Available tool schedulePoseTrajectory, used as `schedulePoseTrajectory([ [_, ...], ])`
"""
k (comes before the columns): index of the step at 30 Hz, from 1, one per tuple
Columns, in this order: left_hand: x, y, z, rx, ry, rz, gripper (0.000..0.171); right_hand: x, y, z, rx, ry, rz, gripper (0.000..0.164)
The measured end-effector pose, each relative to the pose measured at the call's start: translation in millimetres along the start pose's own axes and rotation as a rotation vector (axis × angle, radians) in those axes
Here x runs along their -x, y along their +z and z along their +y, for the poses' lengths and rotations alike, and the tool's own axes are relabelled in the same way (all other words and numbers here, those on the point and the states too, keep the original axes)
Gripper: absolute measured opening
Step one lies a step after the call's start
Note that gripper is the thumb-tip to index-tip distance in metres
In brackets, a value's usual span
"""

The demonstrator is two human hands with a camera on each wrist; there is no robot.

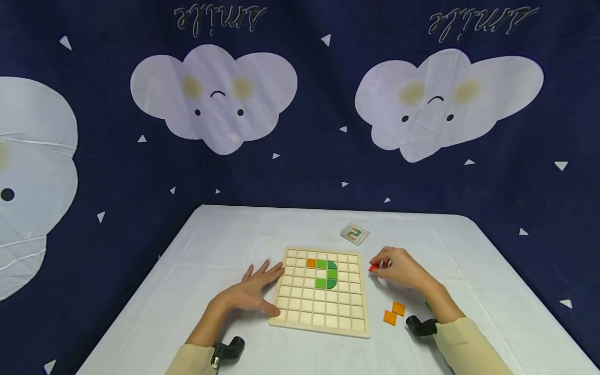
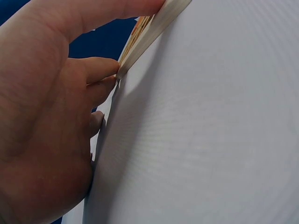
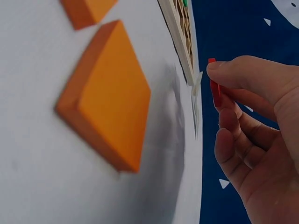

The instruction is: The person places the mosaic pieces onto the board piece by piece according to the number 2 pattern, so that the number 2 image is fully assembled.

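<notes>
A wooden grid board [image 1: 300, 304] lies on the white table, with an orange square tile [image 1: 311, 263] and several green pieces [image 1: 321, 283] set in its cells. My left hand [image 1: 253, 291] rests at the board's left edge, fingers spread and straight. In the left wrist view its thumb and fingertips touch the board's side [image 2: 154, 30]. Off the board's right edge, my right hand [image 1: 398, 265] pinches a small red tile [image 3: 215, 88] between thumb and fingers, raised above the table. Two orange square tiles [image 1: 390, 317] lie on the table below that hand.
A small printed pattern card [image 1: 354, 234] lies behind the board, toward the back of the table. A green piece [image 1: 427, 305] shows partly behind the right wrist. Dark blue cloth [image 1: 323, 177] with clouds hangs behind the white table [image 1: 244, 224].
</notes>
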State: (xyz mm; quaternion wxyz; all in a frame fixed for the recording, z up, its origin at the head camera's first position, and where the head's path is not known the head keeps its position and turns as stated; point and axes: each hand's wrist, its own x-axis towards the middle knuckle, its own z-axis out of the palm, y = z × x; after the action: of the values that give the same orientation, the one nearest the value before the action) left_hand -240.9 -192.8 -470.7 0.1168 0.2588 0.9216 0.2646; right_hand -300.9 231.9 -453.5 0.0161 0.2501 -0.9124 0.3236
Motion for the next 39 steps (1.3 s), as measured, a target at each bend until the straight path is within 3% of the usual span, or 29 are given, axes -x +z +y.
schedulePoseTrajectory([
  [17, -0.3, 0.2, 0.0, -0.011, -0.001, -0.002, 0.106, -12.6, 13.9, -12.7, 0.025, -0.045, -0.016, 0.019],
  [39, -0.4, 0.4, -1.2, -0.014, 0.003, -0.003, 0.107, -23.2, 23.6, -25.7, 0.023, -0.032, -0.068, 0.020],
])
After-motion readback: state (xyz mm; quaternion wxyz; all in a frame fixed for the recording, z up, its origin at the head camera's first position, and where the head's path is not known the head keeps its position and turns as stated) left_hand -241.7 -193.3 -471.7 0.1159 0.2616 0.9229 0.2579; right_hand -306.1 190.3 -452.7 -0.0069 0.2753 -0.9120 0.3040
